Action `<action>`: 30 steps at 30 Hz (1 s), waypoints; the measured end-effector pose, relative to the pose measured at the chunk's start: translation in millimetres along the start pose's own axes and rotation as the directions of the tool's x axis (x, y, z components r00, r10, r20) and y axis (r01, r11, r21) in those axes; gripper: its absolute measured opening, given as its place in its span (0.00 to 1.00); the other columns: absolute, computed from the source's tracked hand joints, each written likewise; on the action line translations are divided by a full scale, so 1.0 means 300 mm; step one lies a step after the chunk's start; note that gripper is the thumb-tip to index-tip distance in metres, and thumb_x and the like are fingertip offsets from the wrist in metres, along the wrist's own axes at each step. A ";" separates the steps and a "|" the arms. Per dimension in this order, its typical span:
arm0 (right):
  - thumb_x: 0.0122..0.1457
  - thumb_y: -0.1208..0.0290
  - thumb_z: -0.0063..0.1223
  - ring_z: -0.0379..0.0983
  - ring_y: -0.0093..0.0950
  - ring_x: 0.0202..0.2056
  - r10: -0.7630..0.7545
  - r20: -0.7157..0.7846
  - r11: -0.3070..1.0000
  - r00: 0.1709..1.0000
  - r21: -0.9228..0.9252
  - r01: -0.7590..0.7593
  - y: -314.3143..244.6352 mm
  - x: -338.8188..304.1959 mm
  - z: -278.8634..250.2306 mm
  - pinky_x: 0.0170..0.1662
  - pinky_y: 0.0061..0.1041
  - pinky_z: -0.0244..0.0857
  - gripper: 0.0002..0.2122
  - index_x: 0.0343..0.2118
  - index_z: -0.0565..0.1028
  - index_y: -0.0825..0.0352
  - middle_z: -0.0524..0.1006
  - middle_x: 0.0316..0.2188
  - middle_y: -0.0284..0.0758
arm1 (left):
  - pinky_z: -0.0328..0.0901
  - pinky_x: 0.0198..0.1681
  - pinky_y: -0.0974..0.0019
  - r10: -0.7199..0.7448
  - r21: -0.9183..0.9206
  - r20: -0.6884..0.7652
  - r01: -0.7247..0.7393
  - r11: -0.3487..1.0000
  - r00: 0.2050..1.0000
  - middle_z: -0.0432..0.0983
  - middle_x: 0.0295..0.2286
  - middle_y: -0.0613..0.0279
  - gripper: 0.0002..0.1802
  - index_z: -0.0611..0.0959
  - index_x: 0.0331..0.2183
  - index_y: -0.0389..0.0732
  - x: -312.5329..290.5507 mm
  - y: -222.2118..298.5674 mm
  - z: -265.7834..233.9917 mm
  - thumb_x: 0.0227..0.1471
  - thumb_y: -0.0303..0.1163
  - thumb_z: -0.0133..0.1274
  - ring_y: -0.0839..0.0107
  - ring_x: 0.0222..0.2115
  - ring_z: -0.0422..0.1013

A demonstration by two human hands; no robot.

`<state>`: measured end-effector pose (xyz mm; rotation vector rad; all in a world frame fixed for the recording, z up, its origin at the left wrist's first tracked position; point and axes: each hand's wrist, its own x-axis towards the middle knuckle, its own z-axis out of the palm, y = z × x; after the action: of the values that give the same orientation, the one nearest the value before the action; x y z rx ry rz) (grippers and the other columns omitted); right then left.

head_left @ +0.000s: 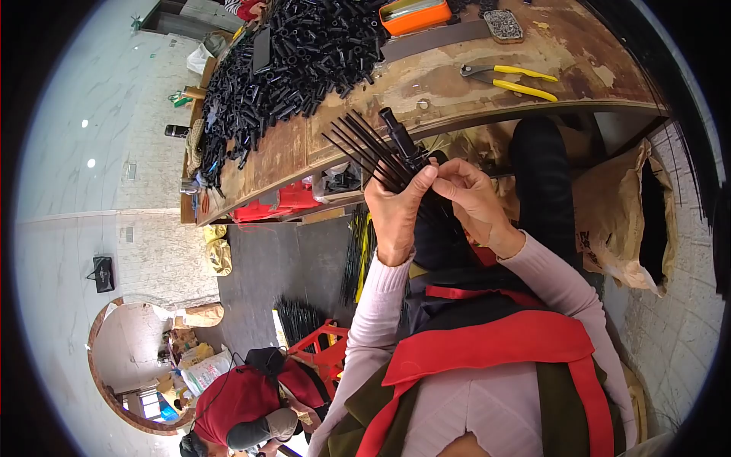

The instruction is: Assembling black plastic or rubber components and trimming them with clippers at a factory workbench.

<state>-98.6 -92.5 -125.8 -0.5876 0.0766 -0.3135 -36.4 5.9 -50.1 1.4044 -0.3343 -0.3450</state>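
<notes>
In front of my lap, just off the table's near edge, my left hand (397,217) is closed round a bundle of thin black rods (364,145) that look like umbrella ribs. They fan out toward the table. Beside them a short black tubular piece (399,133) with a narrower end sticks up from the same bunch. My right hand (480,202) meets the left thumb, its thumb and fingers pinched together at the base of the bunch. What lies in that pinch is too small to tell. The lower part of the bunch is hidden behind my hands.
A large heap of black tubular parts (304,65) covers the worn wooden table (594,57). Yellow-handled pliers (525,82), an orange box (417,17) and a small container of metal bits (503,26) lie there. A paper sack (620,221) stands right; another person (240,400) bends near a red stool (324,350).
</notes>
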 end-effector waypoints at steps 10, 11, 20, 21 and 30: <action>0.59 0.78 0.57 0.71 0.16 0.41 0.074 -0.019 0.997 0.997 0.012 -0.074 -0.009 0.001 0.008 0.50 0.18 0.60 0.05 0.37 0.75 0.67 0.77 0.35 0.27 | 0.69 0.41 0.72 0.033 0.060 0.012 -0.034 0.998 0.999 0.81 0.33 0.58 0.12 0.81 0.37 0.32 -0.010 0.013 0.005 0.48 0.22 0.63 0.75 0.34 0.75; 0.58 0.78 0.57 0.72 0.17 0.39 0.074 -0.033 0.997 0.997 0.030 -0.073 -0.009 0.002 0.008 0.47 0.17 0.63 0.05 0.38 0.75 0.69 0.77 0.35 0.29 | 0.69 0.41 0.72 0.031 0.060 0.013 -0.032 0.998 0.999 0.81 0.33 0.58 0.12 0.81 0.37 0.32 -0.010 0.011 0.006 0.48 0.22 0.63 0.75 0.34 0.75; 0.57 0.81 0.57 0.73 0.19 0.39 0.094 -0.048 0.986 0.994 0.140 -0.087 0.014 0.000 -0.007 0.47 0.18 0.65 0.05 0.36 0.75 0.69 0.78 0.35 0.32 | 0.69 0.45 0.67 0.075 0.335 -0.016 -0.066 0.940 0.997 0.81 0.34 0.54 0.08 0.82 0.35 0.29 -0.009 0.006 0.013 0.50 0.21 0.60 0.69 0.38 0.76; 0.57 0.81 0.57 0.73 0.19 0.40 0.041 -0.086 0.988 0.995 0.151 -0.027 0.021 -0.005 0.003 0.48 0.19 0.65 0.05 0.36 0.75 0.69 0.77 0.35 0.32 | 0.69 0.44 0.69 0.007 0.226 0.099 -0.029 0.974 0.995 0.81 0.34 0.55 0.08 0.82 0.35 0.29 0.014 0.004 -0.008 0.50 0.20 0.59 0.71 0.37 0.76; 0.58 0.80 0.57 0.71 0.17 0.41 -0.154 -0.136 0.988 0.979 -0.004 0.155 0.056 -0.032 0.032 0.49 0.18 0.63 0.04 0.35 0.76 0.69 0.77 0.36 0.31 | 0.67 0.48 0.66 -0.004 0.123 0.239 -0.026 0.992 0.971 0.80 0.37 0.53 0.11 0.81 0.39 0.30 0.027 -0.010 -0.034 0.56 0.28 0.55 0.70 0.41 0.74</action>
<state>-101.7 -71.3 -127.4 -0.5663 0.1613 -0.5046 -24.8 11.1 -54.4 1.4862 -0.5691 -0.4932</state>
